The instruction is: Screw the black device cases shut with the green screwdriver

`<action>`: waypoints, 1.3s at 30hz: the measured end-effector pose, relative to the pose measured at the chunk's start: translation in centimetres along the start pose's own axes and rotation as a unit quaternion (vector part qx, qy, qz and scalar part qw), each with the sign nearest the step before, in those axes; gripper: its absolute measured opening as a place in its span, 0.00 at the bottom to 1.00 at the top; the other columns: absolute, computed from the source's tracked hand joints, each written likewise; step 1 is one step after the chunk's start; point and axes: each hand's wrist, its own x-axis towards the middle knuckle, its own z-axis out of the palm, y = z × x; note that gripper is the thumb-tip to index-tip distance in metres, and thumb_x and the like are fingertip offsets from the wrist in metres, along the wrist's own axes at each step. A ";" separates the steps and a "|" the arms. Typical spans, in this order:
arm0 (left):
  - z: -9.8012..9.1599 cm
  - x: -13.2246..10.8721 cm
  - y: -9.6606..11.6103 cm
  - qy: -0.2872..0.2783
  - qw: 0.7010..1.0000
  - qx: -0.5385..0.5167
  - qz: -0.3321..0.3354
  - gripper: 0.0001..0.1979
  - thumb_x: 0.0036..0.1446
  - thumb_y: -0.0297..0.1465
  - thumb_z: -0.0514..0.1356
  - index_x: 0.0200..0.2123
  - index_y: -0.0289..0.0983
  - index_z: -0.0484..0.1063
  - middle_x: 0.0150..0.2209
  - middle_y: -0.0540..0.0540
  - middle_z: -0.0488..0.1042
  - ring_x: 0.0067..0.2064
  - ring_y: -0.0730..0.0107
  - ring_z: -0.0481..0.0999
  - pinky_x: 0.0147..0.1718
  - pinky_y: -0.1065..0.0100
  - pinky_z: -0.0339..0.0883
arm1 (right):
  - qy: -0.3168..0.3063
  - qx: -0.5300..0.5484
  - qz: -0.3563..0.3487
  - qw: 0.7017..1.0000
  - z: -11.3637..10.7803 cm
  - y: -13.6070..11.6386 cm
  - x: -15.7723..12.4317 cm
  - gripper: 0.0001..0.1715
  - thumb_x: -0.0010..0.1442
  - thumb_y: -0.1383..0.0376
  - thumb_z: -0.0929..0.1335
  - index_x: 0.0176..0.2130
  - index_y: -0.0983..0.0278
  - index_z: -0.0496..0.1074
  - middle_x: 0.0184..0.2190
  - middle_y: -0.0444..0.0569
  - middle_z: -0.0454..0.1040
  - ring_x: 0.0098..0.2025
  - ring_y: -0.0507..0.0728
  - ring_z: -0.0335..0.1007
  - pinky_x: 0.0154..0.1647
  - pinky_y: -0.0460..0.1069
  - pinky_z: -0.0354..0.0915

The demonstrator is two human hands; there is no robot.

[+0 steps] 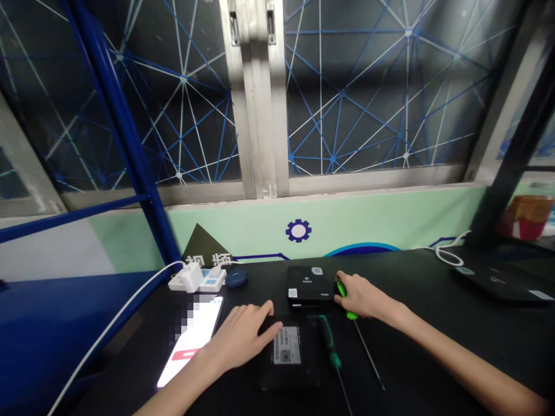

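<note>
My left hand (243, 341) lies flat with its fingers stretched out on a black box (289, 370) that has a white label (287, 345) on top. My right hand (362, 297) is closed round the green handle of a screwdriver (352, 315), whose thin shaft runs toward me on the black table (433, 323). That hand sits right beside a second small black box (309, 285) with white stickers. Another green-handled screwdriver (332, 349) lies loose between my hands.
A lit phone (191, 341) lies left of my left hand. Behind it are a white power strip with a plugged charger (197, 278), a white cable (108, 329) and a dark oval object (236, 278). A flat black device (503, 280) and a white cord (446, 251) are at the right.
</note>
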 end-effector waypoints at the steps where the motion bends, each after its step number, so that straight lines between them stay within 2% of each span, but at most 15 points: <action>1: 0.1 0.0 0.0 0.001 1.000 0.001 0.006 0.19 0.69 0.48 0.44 0.43 0.43 0.67 0.33 0.48 0.73 0.36 0.57 0.74 0.35 0.63 0.61 | -0.002 0.005 0.000 1.000 -0.1 -0.1 -0.1 0.21 0.56 0.61 0.68 0.47 0.70 0.69 0.35 0.62 0.75 0.35 0.65 0.76 0.29 0.51 0.61; 5: 0.0 0.0 -0.2 0.004 1.000 0.012 0.027 0.18 0.70 0.46 0.44 0.45 0.43 0.67 0.34 0.48 0.74 0.36 0.57 0.75 0.35 0.64 0.61 | -0.018 0.033 0.006 0.999 -1.3 -0.2 -0.5 0.21 0.59 0.60 0.65 0.49 0.68 0.68 0.29 0.52 0.75 0.17 0.55 0.68 0.20 0.48 0.57; 7: -0.1 0.0 -0.2 0.002 0.999 0.016 0.036 0.18 0.70 0.46 0.45 0.45 0.43 0.67 0.33 0.48 0.74 0.36 0.56 0.75 0.35 0.64 0.61 | -0.012 0.062 0.006 0.998 -2.2 -0.2 -0.5 0.20 0.60 0.60 0.65 0.49 0.67 0.68 0.22 0.46 0.72 0.13 0.52 0.63 0.19 0.47 0.54; 9: -0.2 0.0 -0.1 -0.002 0.999 0.015 0.045 0.17 0.69 0.47 0.46 0.45 0.43 0.67 0.34 0.48 0.74 0.37 0.56 0.75 0.35 0.64 0.61 | 0.069 0.074 -0.044 0.994 -3.1 -0.3 -0.5 0.10 0.59 0.60 0.67 0.37 0.64 0.72 0.17 0.42 0.67 0.16 0.52 0.61 0.22 0.48 0.53; 10: -0.3 0.0 -0.1 -0.003 0.999 0.014 0.049 0.17 0.69 0.46 0.46 0.45 0.43 0.67 0.34 0.48 0.74 0.37 0.56 0.75 0.35 0.64 0.61 | 0.123 0.078 -0.079 0.986 -3.4 -0.5 -0.5 0.12 0.61 0.59 0.66 0.28 0.63 0.70 0.16 0.42 0.64 0.18 0.52 0.59 0.23 0.48 0.52; 11: -0.4 -0.1 -0.1 -0.004 0.999 0.012 0.051 0.17 0.69 0.46 0.46 0.45 0.43 0.68 0.34 0.48 0.74 0.37 0.56 0.75 0.35 0.64 0.61 | 0.171 0.088 -0.109 0.975 -3.6 -0.8 -0.6 0.20 0.63 0.59 0.64 0.22 0.62 0.64 0.15 0.41 0.60 0.18 0.51 0.55 0.23 0.49 0.49; 12: -0.4 -0.1 0.0 -0.006 0.999 0.010 0.052 0.17 0.69 0.46 0.46 0.45 0.43 0.68 0.34 0.48 0.74 0.37 0.56 0.75 0.35 0.64 0.61 | 0.194 0.102 -0.143 0.965 -3.6 -1.1 -0.8 0.24 0.65 0.58 0.63 0.19 0.61 0.58 0.14 0.40 0.58 0.18 0.51 0.52 0.24 0.49 0.48; 14: -0.5 -0.1 0.1 -0.008 0.999 0.012 0.049 0.17 0.69 0.46 0.47 0.44 0.43 0.68 0.34 0.47 0.74 0.37 0.56 0.75 0.35 0.64 0.61 | 0.163 0.115 -0.214 0.956 -3.3 -2.1 -1.4 0.27 0.66 0.59 0.62 0.18 0.61 0.54 0.14 0.39 0.55 0.18 0.50 0.49 0.24 0.48 0.47; 16: -0.6 0.0 0.1 -0.007 0.999 0.017 0.041 0.17 0.68 0.46 0.47 0.44 0.43 0.68 0.33 0.47 0.73 0.36 0.56 0.75 0.35 0.63 0.61 | 0.104 0.097 -0.279 0.950 -2.7 -3.3 -2.2 0.24 0.65 0.60 0.64 0.19 0.61 0.58 0.15 0.39 0.58 0.18 0.50 0.52 0.24 0.47 0.48; 19: -0.6 0.0 0.0 -0.006 0.999 0.024 0.034 0.17 0.68 0.47 0.48 0.43 0.43 0.68 0.31 0.48 0.72 0.35 0.57 0.74 0.33 0.63 0.60 | 0.037 0.052 -0.319 0.946 -1.8 -4.9 -3.4 0.09 0.63 0.63 0.65 0.30 0.60 0.69 0.17 0.39 0.68 0.19 0.51 0.61 0.26 0.47 0.50; 21: -0.7 0.0 -0.1 -0.006 0.999 0.025 0.034 0.17 0.67 0.48 0.48 0.43 0.43 0.68 0.30 0.48 0.71 0.34 0.58 0.74 0.33 0.64 0.60 | 0.016 0.025 -0.319 0.947 -1.5 -5.5 -3.9 0.05 0.62 0.64 0.66 0.38 0.60 0.72 0.17 0.40 0.71 0.20 0.52 0.65 0.26 0.47 0.50; 23: -0.7 0.0 -0.1 -0.007 0.999 0.025 0.034 0.17 0.67 0.48 0.48 0.42 0.43 0.68 0.31 0.48 0.71 0.34 0.58 0.73 0.33 0.64 0.60 | 0.008 0.002 -0.321 0.947 -1.4 -5.9 -4.1 0.07 0.62 0.65 0.65 0.40 0.59 0.73 0.18 0.42 0.73 0.20 0.54 0.68 0.25 0.47 0.50; 28: -0.8 0.0 0.1 -0.011 0.999 0.024 0.027 0.18 0.67 0.48 0.48 0.42 0.43 0.68 0.31 0.48 0.71 0.34 0.57 0.73 0.33 0.64 0.60 | 0.010 -0.047 -0.314 0.948 -1.1 -5.8 -4.0 0.11 0.64 0.63 0.63 0.36 0.60 0.75 0.21 0.46 0.74 0.22 0.55 0.70 0.26 0.48 0.50; 33: -0.7 0.0 0.1 -0.011 0.999 0.019 0.031 0.18 0.67 0.48 0.47 0.43 0.43 0.68 0.31 0.48 0.72 0.35 0.57 0.74 0.34 0.64 0.61 | 0.015 -0.065 -0.286 0.956 -0.8 -5.4 -3.8 0.09 0.60 0.60 0.67 0.35 0.60 0.76 0.24 0.48 0.76 0.26 0.58 0.72 0.27 0.48 0.51; 39: -0.7 0.0 0.1 -0.012 0.999 0.018 0.031 0.18 0.68 0.48 0.47 0.43 0.43 0.68 0.32 0.47 0.73 0.35 0.56 0.75 0.33 0.64 0.61 | -0.014 0.027 -0.272 0.962 -0.8 -5.2 -3.7 0.04 0.52 0.67 0.69 0.33 0.61 0.75 0.19 0.43 0.72 0.21 0.53 0.66 0.23 0.46 0.52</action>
